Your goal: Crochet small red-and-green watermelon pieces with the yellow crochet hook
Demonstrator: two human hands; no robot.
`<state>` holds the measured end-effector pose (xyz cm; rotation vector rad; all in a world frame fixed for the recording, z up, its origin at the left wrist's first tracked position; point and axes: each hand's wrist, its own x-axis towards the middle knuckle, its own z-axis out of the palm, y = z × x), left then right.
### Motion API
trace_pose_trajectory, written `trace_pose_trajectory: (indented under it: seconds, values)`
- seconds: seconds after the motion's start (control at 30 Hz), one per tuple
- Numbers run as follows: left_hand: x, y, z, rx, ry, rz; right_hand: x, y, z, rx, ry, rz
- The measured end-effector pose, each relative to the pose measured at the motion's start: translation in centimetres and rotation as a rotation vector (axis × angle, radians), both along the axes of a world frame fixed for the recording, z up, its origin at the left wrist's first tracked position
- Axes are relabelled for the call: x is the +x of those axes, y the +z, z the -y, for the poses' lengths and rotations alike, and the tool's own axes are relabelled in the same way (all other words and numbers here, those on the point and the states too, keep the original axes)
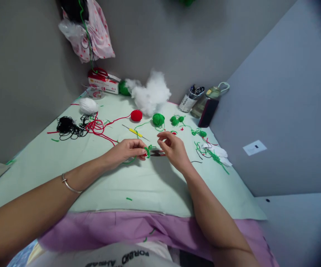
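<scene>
My left hand (128, 151) is closed in a pinch on a small green and red crocheted piece (148, 151) above the middle of the table. A green yarn strand trails below that hand. My right hand (173, 148) hovers just to the right, its fingers curved and the thumb and index tips slightly apart; nothing shows between them. Dark-bladed snips with red on the handle (157, 152) lie between the hands, partly hidden by my right hand. Beyond my left hand rests a yellow-handled crochet hook (135, 132).
A red yarn ball (136, 115), a green yarn ball (158, 119) and white stuffing (152, 92) sit behind. Tangled black yarn (67, 128) and white yarn (88, 106) lie left. A pen cup (187, 102), a bottle (201, 107) and a phone (208, 113) stand back right, near yarn scraps (217, 159).
</scene>
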<state>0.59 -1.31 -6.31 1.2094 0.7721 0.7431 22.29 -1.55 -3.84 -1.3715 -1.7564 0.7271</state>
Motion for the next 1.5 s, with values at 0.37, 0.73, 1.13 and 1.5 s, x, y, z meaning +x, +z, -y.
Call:
trace_pose_trajectory:
  seconds: [0.37, 0.73, 1.13, 1.5]
  values:
    - [0.1, 0.2, -0.2, -0.019, 0.015, 0.064, -0.9, 1.1, 1.9, 0.030, 0.349, 0.064]
    - [0.1, -0.7, -0.3, 0.021, -0.008, -0.042, -1.5, 0.4, 1.9, 0.590, 0.337, 0.452]
    - [0.3, 0.2, 0.0, 0.000, -0.047, -0.143, -0.2, 3.1, 2.1, -0.081, 0.307, -0.562]
    - [0.3, 0.3, 0.1, 0.002, 0.008, -0.028, 4.5, 3.7, -0.7, 0.140, -0.017, -0.664]
